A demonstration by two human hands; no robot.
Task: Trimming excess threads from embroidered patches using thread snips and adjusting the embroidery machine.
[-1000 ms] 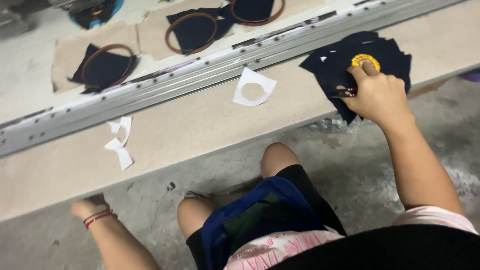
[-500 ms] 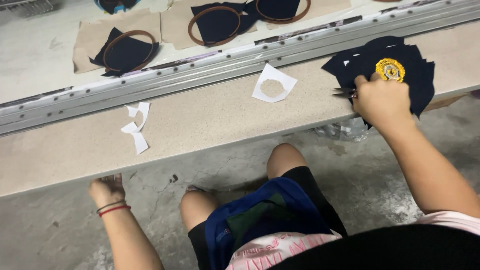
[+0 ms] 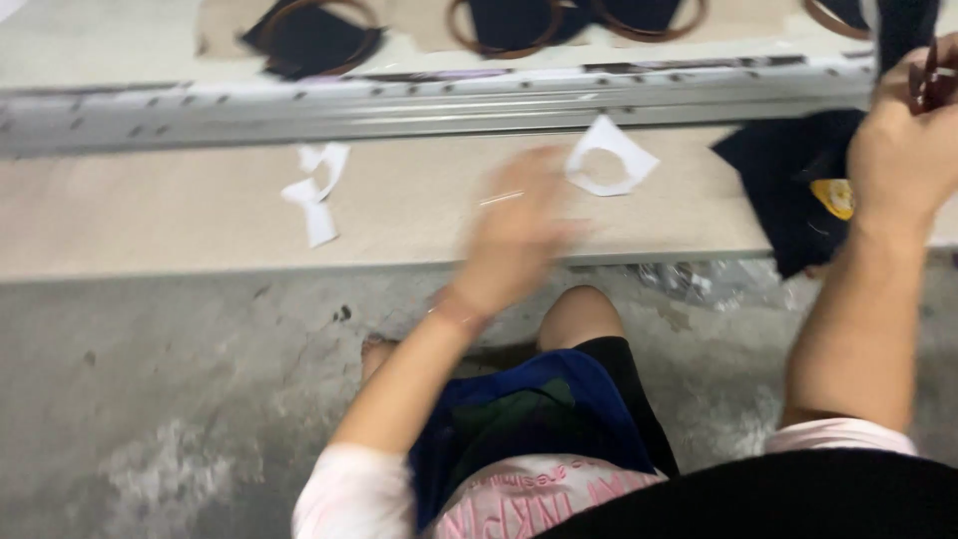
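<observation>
Lap: blue cloth rests on the knees, at 6 o'clock.
Left hand: blurred over the table edge; I cannot tell its grip.
Right hand: at 2 o'clock, its grip closed on a dark fabric piece, lifted.
Stack: navy pieces with yellow patch lie at 3 o'clock, seemingly not yet handled.
White paper cutout: just beside the left hand.
Far side: hooped fabrics look prepared.

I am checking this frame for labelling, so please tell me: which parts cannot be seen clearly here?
- Left hand: motion blur, head view; its fingers cannot be told apart.
- Right hand: fingers cut off by the right edge.
- Dark fabric pieces: partly behind the right arm.
- Hoops: cropped by the top edge.
</observation>
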